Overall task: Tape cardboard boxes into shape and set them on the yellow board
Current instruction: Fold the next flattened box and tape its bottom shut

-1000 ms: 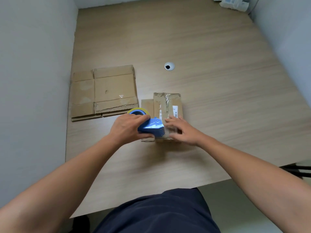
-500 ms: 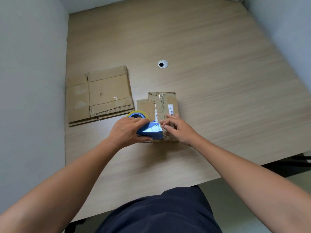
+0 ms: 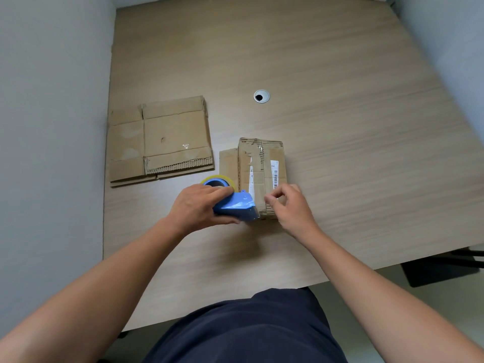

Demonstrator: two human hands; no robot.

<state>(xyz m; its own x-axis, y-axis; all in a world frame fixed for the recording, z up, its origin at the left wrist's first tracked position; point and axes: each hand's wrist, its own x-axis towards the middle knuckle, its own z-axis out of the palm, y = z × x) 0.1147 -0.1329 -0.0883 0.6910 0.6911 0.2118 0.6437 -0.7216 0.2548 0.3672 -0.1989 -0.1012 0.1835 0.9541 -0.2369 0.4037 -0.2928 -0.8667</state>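
the cardboard box [image 3: 262,174], lying just beyond both hands' fingertips, is being taped; the blue dispenser [image 3: 234,206] is being gripped in the left hand [image 3: 199,208]'s curled fingers; clear tape is seemingly being pinched by the right hand [image 3: 290,208]; next, drawing it along the seam is being called for.

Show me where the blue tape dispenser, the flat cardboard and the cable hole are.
blue tape dispenser [image 3: 235,206]: head view, on its blue body.
flat cardboard [image 3: 172,132]: head view, on its middle panel.
cable hole [image 3: 261,96]: head view, on the middle of its round grommet.
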